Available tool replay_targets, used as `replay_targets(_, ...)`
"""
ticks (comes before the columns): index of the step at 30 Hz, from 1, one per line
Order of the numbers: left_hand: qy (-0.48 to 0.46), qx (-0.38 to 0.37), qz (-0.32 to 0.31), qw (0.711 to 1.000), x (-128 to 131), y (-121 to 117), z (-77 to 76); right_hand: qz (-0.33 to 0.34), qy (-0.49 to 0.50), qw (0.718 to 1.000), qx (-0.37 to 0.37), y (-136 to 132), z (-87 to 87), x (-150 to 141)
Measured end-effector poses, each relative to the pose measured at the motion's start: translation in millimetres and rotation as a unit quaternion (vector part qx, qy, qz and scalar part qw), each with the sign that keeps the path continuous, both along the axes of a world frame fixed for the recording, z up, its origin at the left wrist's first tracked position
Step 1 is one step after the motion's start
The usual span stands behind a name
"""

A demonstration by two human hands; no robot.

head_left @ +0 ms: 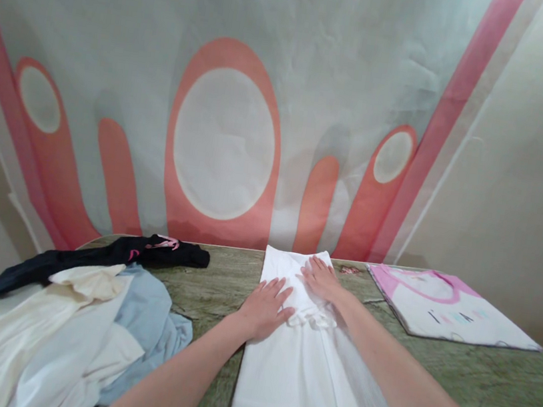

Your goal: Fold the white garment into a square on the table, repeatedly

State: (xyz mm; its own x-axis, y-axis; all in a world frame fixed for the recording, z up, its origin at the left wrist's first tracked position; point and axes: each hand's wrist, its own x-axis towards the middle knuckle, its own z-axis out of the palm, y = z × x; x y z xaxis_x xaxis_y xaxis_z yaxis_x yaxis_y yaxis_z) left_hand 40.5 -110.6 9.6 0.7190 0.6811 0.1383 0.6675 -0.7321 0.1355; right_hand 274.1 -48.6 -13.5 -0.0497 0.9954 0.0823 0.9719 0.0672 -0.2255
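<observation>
A white garment with a gathered waist (288, 374) lies lengthwise on the table in front of me, its narrow end at the table's far edge. It looks like a dress, folded into a long strip. My left hand (264, 307) rests flat on its left side, just above the gathered seam, fingers spread. Farther off, my right hand (321, 279) lies on the upper right part of the same cloth with its fingers stretched out. Neither hand grips the fabric. Both forearms reach over the lower part, and the right one hides some of the skirt's right side.
On the left is a loose heap of cream and white clothes (66, 330), with a light blue garment (147, 327) and a black garment (77, 257). A folded white and pink shirt (458, 311) lies at the right. Behind the wood-patterned table (492, 389) stands a printed wall (384, 51).
</observation>
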Motion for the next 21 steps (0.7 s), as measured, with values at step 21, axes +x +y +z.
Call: replay_targets(21,0.005,-0.009,0.004,1.0,2.8,-0.8,-0.1,-0.031,0.006,1.0,0.002,-1.0,8.9,19.2)
